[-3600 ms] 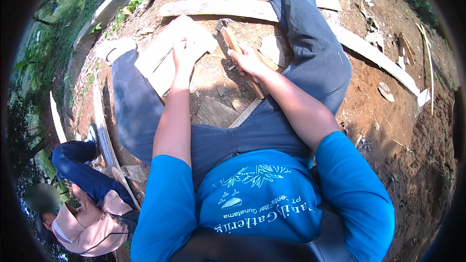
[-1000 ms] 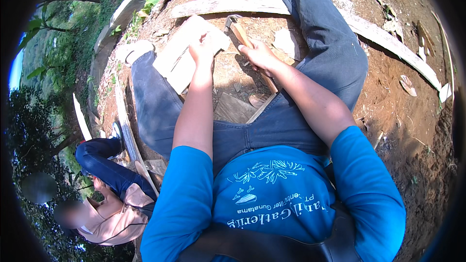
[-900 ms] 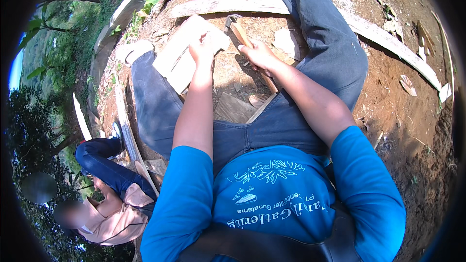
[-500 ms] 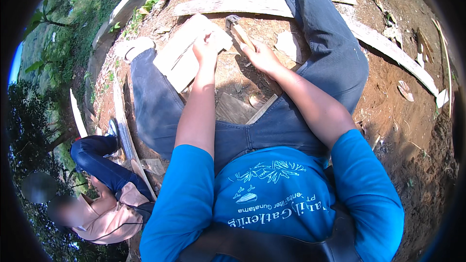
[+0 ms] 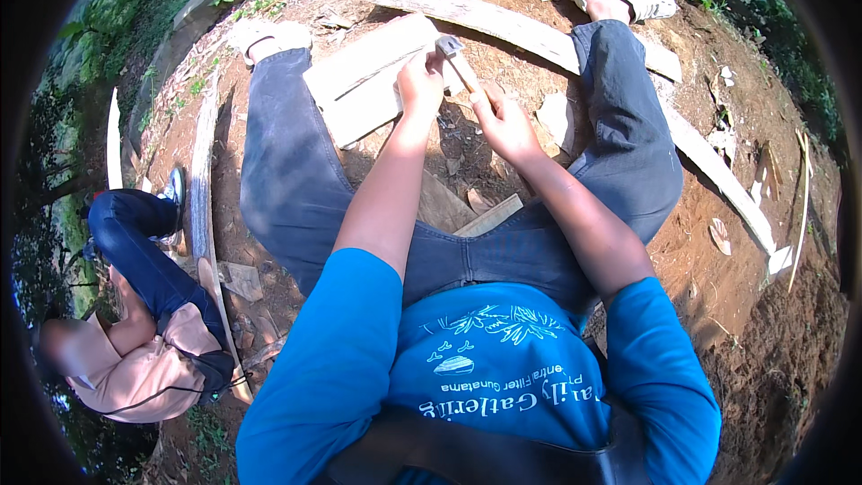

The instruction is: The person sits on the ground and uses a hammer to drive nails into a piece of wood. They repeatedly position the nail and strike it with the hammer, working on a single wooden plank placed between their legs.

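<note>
My right hand (image 5: 508, 129) is closed around the wooden handle of a hammer (image 5: 466, 73), whose dark metal head points away from me. Close beside that head is my left hand (image 5: 420, 90), its fingers bent together at the right edge of the pale boards (image 5: 364, 67). Whatever those fingers pinch, if anything, is too small or hidden to make out. The boards lie on the ground between my spread legs, side by side with a narrow line between them.
A long pale plank (image 5: 485, 20) lies beyond the boards, and another plank (image 5: 718, 171) runs past my right leg. Between my thighs is a wood offcut (image 5: 489, 216). At the left, another person (image 5: 153, 341) sits beside a long narrow plank (image 5: 204, 171).
My left hand has shifted right across the boards, closer to the hammer head. The hammer stays in my right hand. The whole view has swung slightly, showing more ground at the upper right.
</note>
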Available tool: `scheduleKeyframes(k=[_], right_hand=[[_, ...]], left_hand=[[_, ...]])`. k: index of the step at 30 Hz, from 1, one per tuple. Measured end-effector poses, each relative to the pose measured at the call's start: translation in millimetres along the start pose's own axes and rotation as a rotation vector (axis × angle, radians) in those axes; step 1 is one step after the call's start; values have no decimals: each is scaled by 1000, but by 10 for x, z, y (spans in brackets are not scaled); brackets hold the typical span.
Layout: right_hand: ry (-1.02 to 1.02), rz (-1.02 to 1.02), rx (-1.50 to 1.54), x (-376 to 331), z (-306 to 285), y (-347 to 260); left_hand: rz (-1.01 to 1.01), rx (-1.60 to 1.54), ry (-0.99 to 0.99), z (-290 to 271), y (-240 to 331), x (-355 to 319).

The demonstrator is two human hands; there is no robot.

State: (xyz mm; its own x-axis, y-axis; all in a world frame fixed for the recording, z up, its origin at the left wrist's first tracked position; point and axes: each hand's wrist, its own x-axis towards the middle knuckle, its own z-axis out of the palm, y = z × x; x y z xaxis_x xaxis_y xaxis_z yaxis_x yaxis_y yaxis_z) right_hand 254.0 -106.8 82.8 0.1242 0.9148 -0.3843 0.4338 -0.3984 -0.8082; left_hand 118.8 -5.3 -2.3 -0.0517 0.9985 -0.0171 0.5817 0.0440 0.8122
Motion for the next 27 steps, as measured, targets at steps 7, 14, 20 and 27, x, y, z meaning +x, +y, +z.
scheduleKeyframes(k=[7, 14, 20, 27], right_hand=[[30, -144, 344, -224, -130, -460], [19, -43, 168, 19, 19, -11], [-7, -144, 404, -117, -159, -567], [39, -145, 213, -16, -26, -155]], left_hand=[[-42, -91, 31, 62, -98, -35], [24, -76, -6, 50, -47, -29], [36, 67, 39, 76, -223, 1], [50, 25, 24, 64, -81, -43]])
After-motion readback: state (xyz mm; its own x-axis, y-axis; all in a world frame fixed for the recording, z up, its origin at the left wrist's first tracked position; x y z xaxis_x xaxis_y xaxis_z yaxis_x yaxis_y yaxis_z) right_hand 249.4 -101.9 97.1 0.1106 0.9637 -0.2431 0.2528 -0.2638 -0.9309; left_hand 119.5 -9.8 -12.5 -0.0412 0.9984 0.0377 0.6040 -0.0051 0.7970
